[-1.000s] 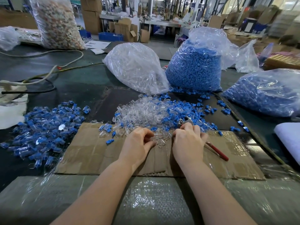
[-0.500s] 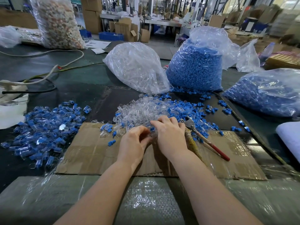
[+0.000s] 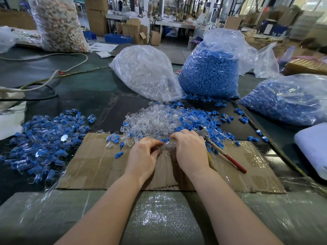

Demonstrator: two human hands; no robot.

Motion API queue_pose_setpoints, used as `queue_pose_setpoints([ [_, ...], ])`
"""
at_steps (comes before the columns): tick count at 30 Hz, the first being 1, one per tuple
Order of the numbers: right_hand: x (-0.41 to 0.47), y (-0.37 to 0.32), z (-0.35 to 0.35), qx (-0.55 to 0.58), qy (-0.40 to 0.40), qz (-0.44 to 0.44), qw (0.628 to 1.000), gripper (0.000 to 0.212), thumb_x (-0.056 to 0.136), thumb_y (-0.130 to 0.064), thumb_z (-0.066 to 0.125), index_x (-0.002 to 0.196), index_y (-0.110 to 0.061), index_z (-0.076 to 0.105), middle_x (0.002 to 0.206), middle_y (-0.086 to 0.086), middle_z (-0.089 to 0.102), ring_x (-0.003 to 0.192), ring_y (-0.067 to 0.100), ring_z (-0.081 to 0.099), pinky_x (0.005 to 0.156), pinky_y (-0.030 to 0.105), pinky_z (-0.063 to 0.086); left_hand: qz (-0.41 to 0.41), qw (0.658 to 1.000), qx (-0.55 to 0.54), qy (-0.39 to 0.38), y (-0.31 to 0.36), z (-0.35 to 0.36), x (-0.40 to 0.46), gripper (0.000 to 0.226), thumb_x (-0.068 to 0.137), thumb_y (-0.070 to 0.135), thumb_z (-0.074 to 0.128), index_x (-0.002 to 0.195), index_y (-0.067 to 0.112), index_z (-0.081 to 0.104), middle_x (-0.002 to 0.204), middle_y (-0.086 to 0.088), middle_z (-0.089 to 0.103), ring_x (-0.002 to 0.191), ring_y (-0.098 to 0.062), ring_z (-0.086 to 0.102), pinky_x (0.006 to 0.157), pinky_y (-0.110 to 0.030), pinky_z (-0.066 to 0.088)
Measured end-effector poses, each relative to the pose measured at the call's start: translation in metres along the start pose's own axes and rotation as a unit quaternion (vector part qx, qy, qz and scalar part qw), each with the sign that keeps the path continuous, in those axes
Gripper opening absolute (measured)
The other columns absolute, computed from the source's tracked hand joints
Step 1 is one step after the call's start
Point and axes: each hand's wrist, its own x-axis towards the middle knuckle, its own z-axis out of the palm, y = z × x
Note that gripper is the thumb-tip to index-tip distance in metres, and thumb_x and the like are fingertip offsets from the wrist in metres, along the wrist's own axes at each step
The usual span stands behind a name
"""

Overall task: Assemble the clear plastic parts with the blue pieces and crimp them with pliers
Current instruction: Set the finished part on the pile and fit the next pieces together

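My left hand [image 3: 143, 156] and my right hand [image 3: 191, 151] meet at the near edge of a loose pile of clear plastic parts [image 3: 154, 121] mixed with blue pieces [image 3: 200, 119]. The left hand's curled fingers hold a clear part [image 3: 165, 146]. The right hand's fingertips pinch a small blue piece [image 3: 164, 139] against it. The pliers [image 3: 223, 152], metal-jawed with a red handle, lie free on the cardboard sheet [image 3: 99, 165] just right of my right hand. A heap of assembled blue-and-clear parts [image 3: 46, 138] lies at the left.
Behind the pile stand a bag of clear parts [image 3: 146, 73] and a bag of blue pieces [image 3: 210, 71]; another blue bag [image 3: 286, 99] lies at the right. Cables [image 3: 44, 82] cross the dark table at the back left. A white pad [image 3: 313, 147] sits at the right edge.
My right hand left the pliers on the cardboard and moved left into the pile, then drew back beside my left hand. The left hand stayed almost still.
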Motion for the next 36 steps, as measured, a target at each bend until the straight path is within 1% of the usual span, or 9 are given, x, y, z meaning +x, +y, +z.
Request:
queue_pose_setpoints([
  [4,0.0,0.017,-0.009,0.025,0.076,0.049,0.996,0.023,0.097,-0.013,0.044,0.107,-0.02,0.064,0.099,-0.003,0.064,0.094,0.014,0.053,0.087,0.03,0.037,-0.009,1.0,-0.002,-0.004,0.001,-0.001,0.0,0.022,0.084,0.007,0.065,0.104,0.015,0.07,0.093,0.012,0.057,0.086,-0.002,0.053,0.076,0.0,0.034],
  [8,0.002,0.044,-0.023,0.002,0.124,0.162,0.979,0.02,0.096,-0.012,0.048,0.105,-0.018,0.065,0.092,-0.001,0.065,0.08,0.014,0.054,0.078,0.028,0.04,-0.012,1.0,-0.01,-0.008,0.0,-0.001,-0.001,0.022,0.087,0.004,0.06,0.104,0.014,0.07,0.096,0.009,0.06,0.084,0.001,0.052,0.073,0.003,0.035],
  [12,0.002,0.072,-0.031,-0.037,0.068,0.292,0.953,0.023,0.089,-0.003,0.053,0.105,-0.015,0.064,0.097,0.007,0.066,0.087,0.026,0.06,0.072,0.034,0.047,-0.02,1.0,-0.024,-0.004,0.001,-0.001,-0.001,0.021,0.087,0.002,0.061,0.102,0.013,0.07,0.095,0.008,0.06,0.079,0.004,0.053,0.073,0.005,0.035],
  [16,0.003,0.087,-0.028,-0.039,-0.008,0.335,0.941,0.018,0.087,-0.006,0.059,0.103,-0.011,0.064,0.088,0.009,0.065,0.079,0.028,0.061,0.064,0.031,0.047,-0.029,0.999,-0.041,0.0,0.003,-0.001,-0.002,0.026,0.085,0.004,0.064,0.109,0.015,0.066,0.09,0.012,0.059,0.08,0.003,0.055,0.073,-0.003,0.041],
  [23,0.008,0.09,-0.028,-0.005,-0.038,0.341,0.939,0.015,0.086,-0.01,0.063,0.101,-0.009,0.064,0.089,0.01,0.065,0.082,0.029,0.062,0.066,0.033,0.049,-0.045,0.997,-0.063,-0.005,0.004,-0.003,-0.004,0.027,0.082,0.004,0.066,0.107,0.014,0.066,0.08,0.016,0.058,0.077,0.003,0.055,0.07,0.003,0.039],
  [26,0.006,0.087,-0.03,0.016,-0.008,0.327,0.945,0.016,0.087,-0.007,0.061,0.103,-0.008,0.064,0.096,0.011,0.065,0.088,0.028,0.061,0.071,0.034,0.049,-0.059,0.995,-0.079,-0.002,0.003,-0.004,-0.005,0.02,0.083,0.006,0.067,0.098,0.018,0.069,0.082,0.016,0.061,0.079,0.004,0.056,0.069,0.004,0.037],
  [30,0.001,0.066,-0.035,0.088,0.097,0.224,0.966,0.018,0.091,-0.008,0.058,0.107,-0.009,0.064,0.106,0.008,0.065,0.094,0.02,0.057,0.08,0.029,0.047,-0.068,0.993,-0.093,-0.001,0.003,-0.003,-0.004,0.021,0.082,0.002,0.066,0.09,0.021,0.07,0.086,0.012,0.062,0.081,0.0,0.058,0.071,0.002,0.041],
  [32,-0.002,0.049,-0.035,0.128,0.107,0.166,0.972,0.025,0.092,-0.007,0.054,0.115,-0.01,0.063,0.11,0.006,0.063,0.095,0.016,0.056,0.087,0.027,0.047,-0.071,0.992,-0.105,0.004,0.003,-0.003,-0.003,0.021,0.081,0.001,0.067,0.086,0.021,0.07,0.085,0.012,0.062,0.08,-0.001,0.059,0.07,0.001,0.041],
  [36,-0.01,0.017,-0.024,0.178,0.095,0.105,0.974,0.019,0.091,-0.01,0.057,0.107,-0.014,0.067,0.102,-0.001,0.063,0.086,0.007,0.051,0.08,0.014,0.037,-0.077,0.99,-0.119,0.02,0.004,-0.003,0.001,0.009,0.079,0.013,0.072,0.079,0.022,0.071,0.08,0.01,0.065,0.078,-0.003,0.06,0.068,-0.009,0.044],
])
